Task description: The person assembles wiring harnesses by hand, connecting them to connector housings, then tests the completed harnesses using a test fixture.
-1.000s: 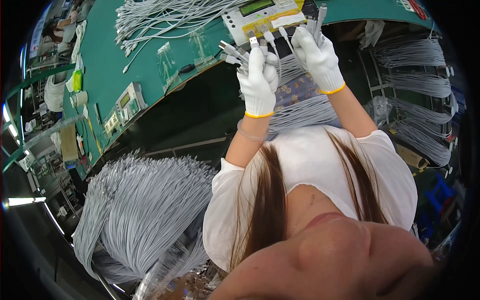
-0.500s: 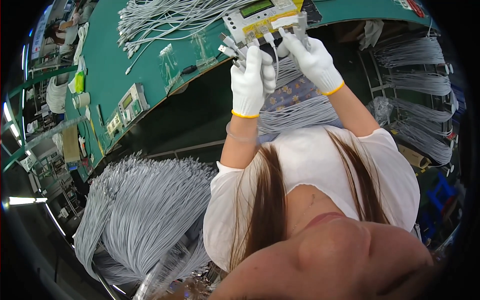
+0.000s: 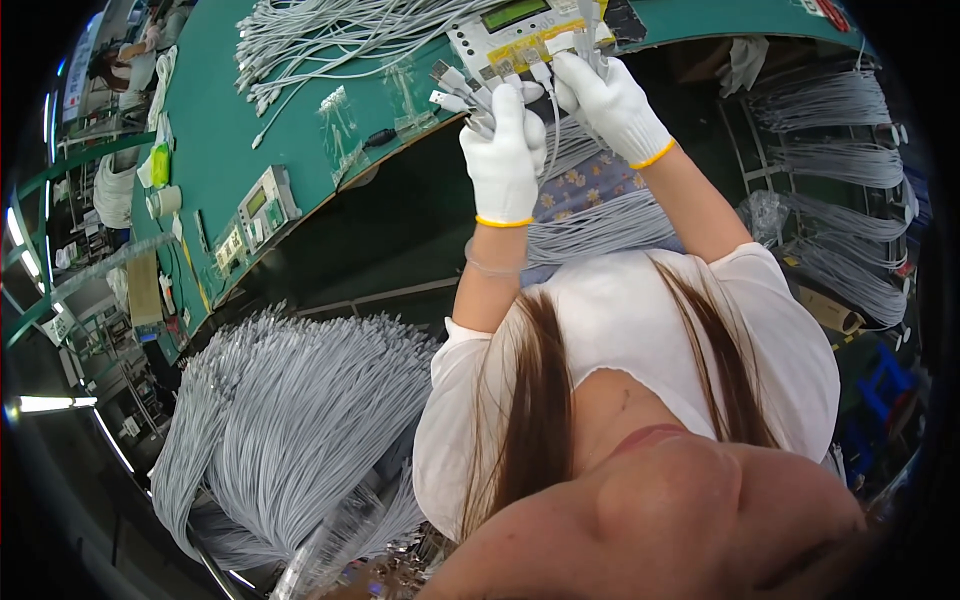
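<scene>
At the near edge of the green bench is a white tester box point(image 3: 478, 42) with a small screen, buttons and yellow tape. My left hand point(image 3: 503, 165), in a white knit glove, is closed around several USB cables; their plugs point(image 3: 455, 88) fan out past the fingers, close to the box's front. My right hand point(image 3: 612, 105), gloved alike, is closed on grey-white USB cables point(image 3: 589, 30) whose ends point up over the box's right part. Between the hands, a white plug point(image 3: 541, 74) sits at the box's front, its cable hanging down. The fingertips are partly hidden.
Loose white cables point(image 3: 340, 40) lie on the green bench point(image 3: 230, 110) beside small clear bags point(image 3: 338, 125). A second tester point(image 3: 265, 200) stands further left. A large cable bundle point(image 3: 290, 430) hangs at lower left; more cables lie across my lap point(image 3: 600, 225) and on a right-hand rack point(image 3: 830, 165).
My right hand has shifted slightly left and down. My left hand has moved a little right and down, its plugs still fanned out. The tester box looks almost unmoved.
</scene>
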Available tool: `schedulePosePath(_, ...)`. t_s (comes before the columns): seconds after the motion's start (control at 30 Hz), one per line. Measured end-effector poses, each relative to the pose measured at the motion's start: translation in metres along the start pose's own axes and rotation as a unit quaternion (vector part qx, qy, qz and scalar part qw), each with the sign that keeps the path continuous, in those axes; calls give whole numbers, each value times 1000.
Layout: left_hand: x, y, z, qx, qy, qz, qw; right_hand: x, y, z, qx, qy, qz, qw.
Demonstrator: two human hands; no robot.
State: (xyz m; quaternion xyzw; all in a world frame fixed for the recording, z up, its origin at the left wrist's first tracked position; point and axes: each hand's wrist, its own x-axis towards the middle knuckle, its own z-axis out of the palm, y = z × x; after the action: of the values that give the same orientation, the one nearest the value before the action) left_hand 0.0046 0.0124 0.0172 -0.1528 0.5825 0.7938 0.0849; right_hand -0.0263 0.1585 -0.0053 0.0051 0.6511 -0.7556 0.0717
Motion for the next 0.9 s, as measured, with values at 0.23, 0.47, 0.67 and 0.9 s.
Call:
schedulePosePath(0.23, -2, -20, 1, 62, 1, 55, 997, -8, -16, -29, -90, -5, -29, 995)
schedulePosePath(0.47, 2, -4, 34, -105, 30, -18, 994, -14, -13, -36, 38, -3, -49, 998)
schedulePosePath(0.67, -5, -13, 27, 30, -28, 3, 999, -14, -15, -35, 73, 1, 0, 997)
schedulePosePath(0.9, 7, -10, 29, -5, 17, 5, 1000, -15, -10, -42, 39, -49, 38, 997)
